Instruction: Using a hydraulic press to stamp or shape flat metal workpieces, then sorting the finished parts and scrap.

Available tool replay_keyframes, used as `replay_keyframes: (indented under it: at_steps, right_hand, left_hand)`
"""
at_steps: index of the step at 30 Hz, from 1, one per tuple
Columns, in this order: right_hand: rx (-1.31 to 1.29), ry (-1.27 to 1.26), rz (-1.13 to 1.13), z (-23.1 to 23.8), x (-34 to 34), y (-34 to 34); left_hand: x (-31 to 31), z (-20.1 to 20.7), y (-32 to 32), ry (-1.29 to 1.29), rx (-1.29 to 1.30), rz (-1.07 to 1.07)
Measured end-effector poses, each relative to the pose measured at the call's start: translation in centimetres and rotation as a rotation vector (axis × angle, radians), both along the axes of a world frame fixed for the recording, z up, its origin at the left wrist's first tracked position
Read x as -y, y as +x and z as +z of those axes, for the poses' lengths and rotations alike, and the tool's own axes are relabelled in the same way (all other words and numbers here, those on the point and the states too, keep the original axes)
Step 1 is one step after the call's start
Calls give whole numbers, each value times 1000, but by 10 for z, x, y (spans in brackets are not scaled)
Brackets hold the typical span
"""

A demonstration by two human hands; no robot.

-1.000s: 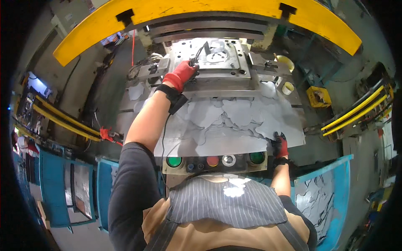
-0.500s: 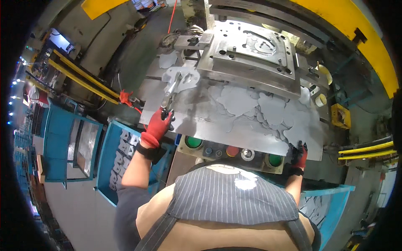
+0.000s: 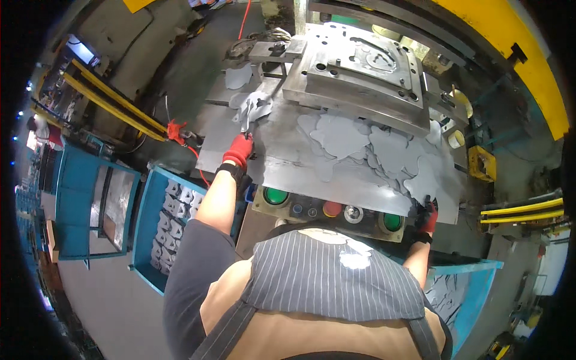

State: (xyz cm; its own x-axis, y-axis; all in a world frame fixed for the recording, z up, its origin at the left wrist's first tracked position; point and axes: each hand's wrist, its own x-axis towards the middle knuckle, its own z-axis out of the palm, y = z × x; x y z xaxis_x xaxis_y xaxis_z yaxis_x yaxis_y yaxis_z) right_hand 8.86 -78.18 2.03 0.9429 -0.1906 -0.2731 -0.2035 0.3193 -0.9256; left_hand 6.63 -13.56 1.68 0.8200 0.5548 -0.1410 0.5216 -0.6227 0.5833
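Note:
My left hand (image 3: 240, 150), in a red glove with dark fingertips, is closed round the handles of slim metal tongs (image 3: 245, 125). The tongs' far end meets a grey cut-out metal plate (image 3: 260, 108) at the left of the steel press table (image 3: 279, 162); whether the jaws grip it I cannot tell. At the table's near right edge, my right hand (image 3: 428, 219), gloved likewise, has its fingers bent at the rim of a flat grey metal blank (image 3: 427, 180). Its grip is partly hidden. More blanks (image 3: 341, 137) lie overlapped in the middle.
Behind the blanks stands a thick steel die (image 3: 360, 78). Along the table's front runs a control panel with green buttons (image 3: 276, 195) and a red button (image 3: 331, 209). Blue bins (image 3: 147, 222) holding metal parts stand left and right. Yellow guard bars (image 3: 522, 212) flank the table.
My left hand has moved forward and slightly right, bringing the tongs further over the cut-out plate. My right hand stays at the near right edge. The whole view has shifted slightly.

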Motion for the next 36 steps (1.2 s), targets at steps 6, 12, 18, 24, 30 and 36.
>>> replay_keyframes:
  at_steps: [6,12,18,24,30,36]
  right_hand:
    - [106,117,-135,8,8,2]
    - [40,414,90,94,2,32]
    - [961,-907,326,185,-132,134]
    - [655,-555,443,187,-227,321]
    - [785,-1670,428,202,-279,338]
    - [86,-1701,524,240,-312,277]
  left_hand:
    - [-26,9,-12,-1339,202,68]
    - [17,91,-61,-1322,527,114]
    - [33,21,-118,-446,639,98]
    - [62,18,-149,-247,434,249]
    - [7,-37,-226,-318,375,422]
    - [25,8,-229,-329,370,538]
